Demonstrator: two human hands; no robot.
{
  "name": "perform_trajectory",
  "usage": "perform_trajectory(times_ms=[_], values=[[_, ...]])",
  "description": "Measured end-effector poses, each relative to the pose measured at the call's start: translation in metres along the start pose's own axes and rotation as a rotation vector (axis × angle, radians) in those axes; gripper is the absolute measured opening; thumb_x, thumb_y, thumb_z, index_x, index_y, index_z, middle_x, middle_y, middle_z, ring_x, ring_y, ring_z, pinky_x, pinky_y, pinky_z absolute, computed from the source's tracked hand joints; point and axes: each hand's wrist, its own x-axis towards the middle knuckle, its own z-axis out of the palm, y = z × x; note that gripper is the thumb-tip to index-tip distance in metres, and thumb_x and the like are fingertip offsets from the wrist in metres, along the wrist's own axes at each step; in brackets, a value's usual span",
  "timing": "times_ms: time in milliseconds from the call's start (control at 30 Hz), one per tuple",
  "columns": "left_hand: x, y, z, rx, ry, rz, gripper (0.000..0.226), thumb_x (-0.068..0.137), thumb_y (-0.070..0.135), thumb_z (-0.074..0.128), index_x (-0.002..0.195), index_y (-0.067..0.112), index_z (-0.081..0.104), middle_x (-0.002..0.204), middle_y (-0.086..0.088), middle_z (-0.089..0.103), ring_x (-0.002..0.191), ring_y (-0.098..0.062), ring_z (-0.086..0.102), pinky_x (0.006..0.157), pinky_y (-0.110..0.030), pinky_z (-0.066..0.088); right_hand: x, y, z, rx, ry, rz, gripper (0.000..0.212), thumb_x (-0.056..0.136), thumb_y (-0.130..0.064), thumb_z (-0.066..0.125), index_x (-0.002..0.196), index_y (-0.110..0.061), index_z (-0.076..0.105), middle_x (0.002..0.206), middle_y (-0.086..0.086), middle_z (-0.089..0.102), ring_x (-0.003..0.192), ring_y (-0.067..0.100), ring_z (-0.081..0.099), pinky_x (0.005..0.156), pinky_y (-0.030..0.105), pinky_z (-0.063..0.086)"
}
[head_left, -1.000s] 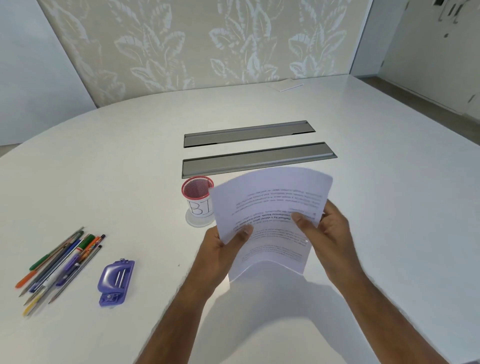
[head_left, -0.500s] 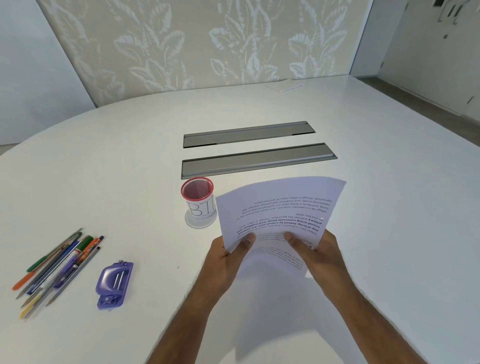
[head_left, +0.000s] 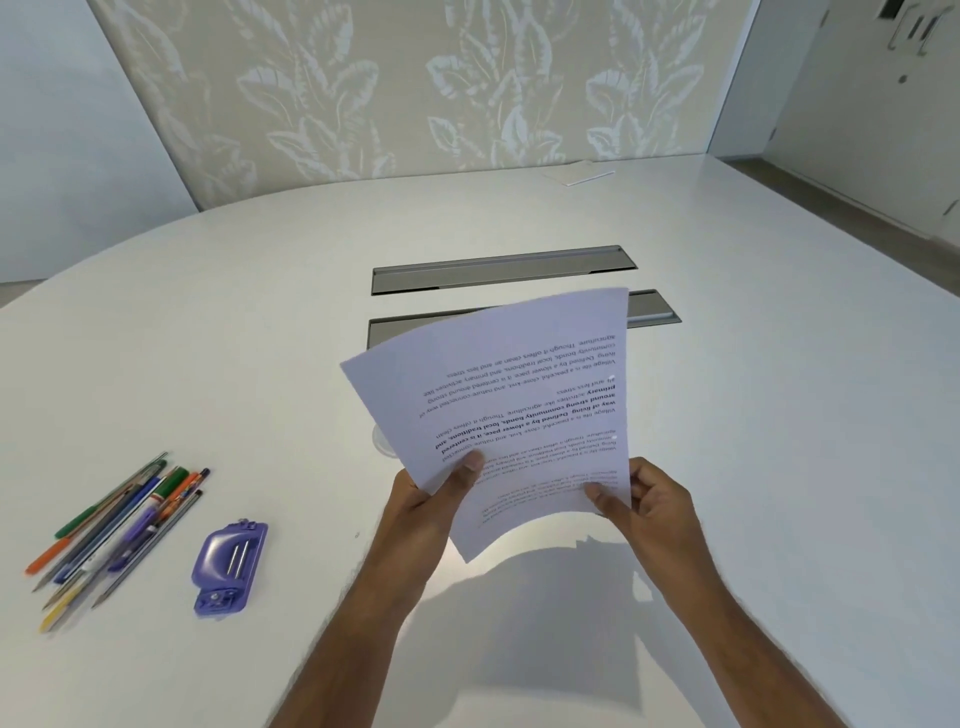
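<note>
Both hands hold the white printed paper sheets (head_left: 514, 415) up over the white table (head_left: 779, 415). Long axis runs away from the person, tilted left, text upside down. Left hand (head_left: 431, 512) and right hand (head_left: 647, 501) pinch the near edge.

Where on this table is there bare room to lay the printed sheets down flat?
Widest bare patch: table right of the right hand and the grey strips. Another lies between the hole punch and the left hand. Crowded at left by the pens, and under the held sheets a round base shows.
</note>
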Motion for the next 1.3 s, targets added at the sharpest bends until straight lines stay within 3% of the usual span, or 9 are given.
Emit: perform_trajectory(times_ms=[133,233,300,533,733,900,1033,1200,1300], values=[[0.003,0.003,-0.001,-0.165,0.015,-0.024,0.047,0.093,0.049,0.078,0.137,0.045,0.062,0.139,0.007,0.071,0.128,-0.018,0.067,0.105,-0.047,0.054,0.0,0.0,-0.005,0.113,0.065,-0.006,0.031,0.072,-0.037,0.094,0.094,-0.026,0.075,0.103,0.003,0.084,0.09,0.026,0.081,0.083,0.036,0.067],[0.006,0.009,0.001,-0.29,-0.052,0.02,0.044,0.1,0.033,0.073,0.143,0.037,0.061,0.146,0.002,0.067,0.134,-0.021,0.064,0.102,-0.038,0.057,0.0,-0.006,-0.005,0.28,0.014,0.008,0.056,0.063,-0.043,0.1,0.11,-0.022,0.078,0.114,0.01,0.082,0.1,0.03,0.08,0.086,0.035,0.065],[0.007,0.012,0.004,-0.338,-0.089,0.015,0.043,0.104,0.027,0.069,0.145,0.033,0.06,0.148,-0.001,0.065,0.135,-0.022,0.063,0.099,-0.032,0.058,0.0,-0.009,-0.001,0.394,-0.038,0.018,0.063,0.064,-0.037,0.101,0.12,-0.021,0.077,0.121,0.013,0.08,0.107,0.029,0.078,0.088,0.034,0.063],[0.006,0.006,0.006,-0.368,-0.088,-0.009,0.048,0.103,0.027,0.07,0.148,0.033,0.057,0.151,-0.001,0.063,0.138,-0.022,0.06,0.101,-0.03,0.056,0.001,-0.012,0.005,0.552,-0.03,0.029,0.059,0.073,-0.025,0.097,0.127,-0.014,0.076,0.133,0.015,0.074,0.12,0.03,0.073,0.091,0.033,0.061],[0.006,0.008,-0.013,-0.419,-0.018,0.028,0.061,0.103,0.023,0.07,0.158,0.027,0.045,0.157,-0.005,0.057,0.143,-0.026,0.056,0.105,-0.035,0.055,0.004,-0.014,-0.011,0.419,0.091,-0.022,0.046,0.082,-0.027,0.086,0.127,-0.022,0.074,0.129,0.008,0.077,0.116,0.024,0.075,0.085,0.031,0.062],[0.002,0.012,-0.031,-0.42,0.067,-0.003,0.052,0.096,0.039,0.075,0.144,0.022,0.065,0.146,-0.01,0.066,0.135,-0.025,0.063,0.101,-0.034,0.058,0.003,-0.017,-0.02,0.358,0.129,-0.045,0.038,0.086,-0.019,0.08,0.124,-0.017,0.073,0.125,0.008,0.079,0.112,0.026,0.076,0.086,0.034,0.064],[-0.003,0.011,-0.04,-0.212,0.102,0.035,0.053,0.097,0.056,0.067,0.134,0.019,0.072,0.137,-0.006,0.073,0.127,-0.02,0.069,0.098,-0.028,0.058,0.003,-0.019,-0.023,0.26,0.16,-0.055,0.038,0.086,-0.02,0.079,0.122,-0.011,0.072,0.118,0.007,0.081,0.11,0.029,0.076,0.093,0.044,0.063],[-0.006,0.006,-0.047,-0.145,0.113,-0.002,0.063,0.089,0.071,0.065,0.127,0.022,0.076,0.126,-0.006,0.078,0.113,-0.018,0.075,0.088,-0.028,0.061,0.0,-0.024,-0.026,0.167,0.166,-0.133,0.017,0.091,-0.02,0.078,0.105,-0.029,0.076,0.105,-0.006,0.081,0.096,0.008,0.078,0.074,0.017,0.06],[-0.006,0.007,-0.049,-0.082,0.074,-0.073,0.064,0.091,0.075,0.055,0.128,0.027,0.076,0.125,-0.004,0.079,0.113,-0.019,0.075,0.085,-0.024,0.061,0.001,-0.026,-0.028,0.082,0.153,-0.161,0.019,0.096,-0.015,0.075,0.097,-0.034,0.073,0.095,-0.013,0.077,0.088,0.002,0.076,0.071,0.014,0.058]])
